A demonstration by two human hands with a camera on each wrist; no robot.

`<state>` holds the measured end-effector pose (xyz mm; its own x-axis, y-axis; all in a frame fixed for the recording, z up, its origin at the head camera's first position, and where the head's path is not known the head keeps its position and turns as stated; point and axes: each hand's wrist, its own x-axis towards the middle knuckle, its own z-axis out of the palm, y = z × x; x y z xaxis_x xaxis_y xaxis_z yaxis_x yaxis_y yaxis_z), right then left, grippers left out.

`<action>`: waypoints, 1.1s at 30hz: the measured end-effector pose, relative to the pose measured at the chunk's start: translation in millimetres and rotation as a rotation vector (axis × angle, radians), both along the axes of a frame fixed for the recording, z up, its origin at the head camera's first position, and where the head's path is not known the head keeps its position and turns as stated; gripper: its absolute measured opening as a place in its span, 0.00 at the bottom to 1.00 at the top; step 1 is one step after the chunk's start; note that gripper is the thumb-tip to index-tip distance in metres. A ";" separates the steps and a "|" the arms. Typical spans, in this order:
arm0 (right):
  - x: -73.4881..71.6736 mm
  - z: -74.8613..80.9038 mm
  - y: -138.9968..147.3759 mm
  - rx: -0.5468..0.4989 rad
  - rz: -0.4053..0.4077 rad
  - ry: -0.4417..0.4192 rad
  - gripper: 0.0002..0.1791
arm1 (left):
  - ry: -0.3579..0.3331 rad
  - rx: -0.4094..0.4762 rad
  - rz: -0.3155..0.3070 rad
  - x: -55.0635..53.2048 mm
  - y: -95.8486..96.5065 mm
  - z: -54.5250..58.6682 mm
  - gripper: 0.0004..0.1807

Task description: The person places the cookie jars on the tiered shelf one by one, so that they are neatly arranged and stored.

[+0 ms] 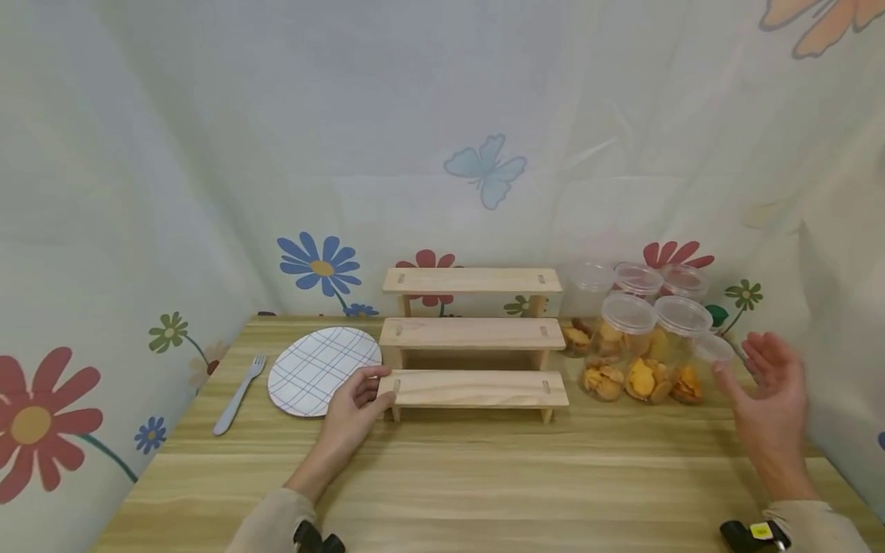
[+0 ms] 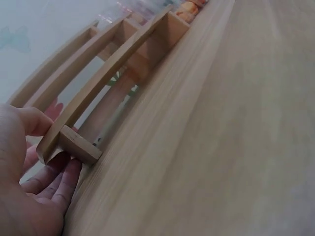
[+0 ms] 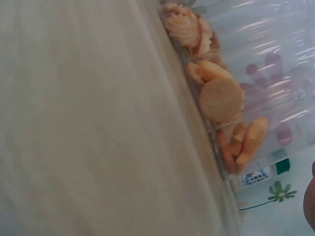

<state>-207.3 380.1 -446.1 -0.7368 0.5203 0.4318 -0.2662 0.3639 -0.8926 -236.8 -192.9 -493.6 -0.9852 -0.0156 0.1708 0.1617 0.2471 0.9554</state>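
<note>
- Pale wood makes up the three-tier rack (image 1: 473,333), standing at the centre of the head view, its steps rising toward the back.
- At the rack's lower left corner, the left hand (image 1: 353,407) grips the end of the lowest step; the left wrist view shows the thumb and fingers around that end, at the lower left of the frame.
- Right of centre, clear lidded jars (image 1: 631,346) cluster just beside the rack, with golden snack pieces visible in the lower part of the front ones.
- At the right of the head view, the right hand (image 1: 770,407) is raised with its fingers loosely spread, gripping nothing; whether the thumb touches the nearest jar's lid, I cannot tell.
- Lower right in the right wrist view, a small bottle with a green cap (image 3: 282,166) appears beyond the jars.
- Left of the rack lie a round plate (image 1: 321,369) with a line grid and, farther left, a pale fork (image 1: 238,395).
- Striped wood-grain counter (image 1: 484,476) fills the bottom.
</note>
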 end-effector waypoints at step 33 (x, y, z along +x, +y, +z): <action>-14.0 -52.9 22.7 0.198 0.199 -0.123 0.29 | 0.018 0.027 -0.037 -2.8 -2.4 -6.6 0.23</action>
<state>-221.3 402.7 -499.0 -0.8688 0.2747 0.4119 -0.2445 0.4854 -0.8394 -239.7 -195.3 -500.1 -0.9819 0.0156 0.1888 0.1878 0.2143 0.9585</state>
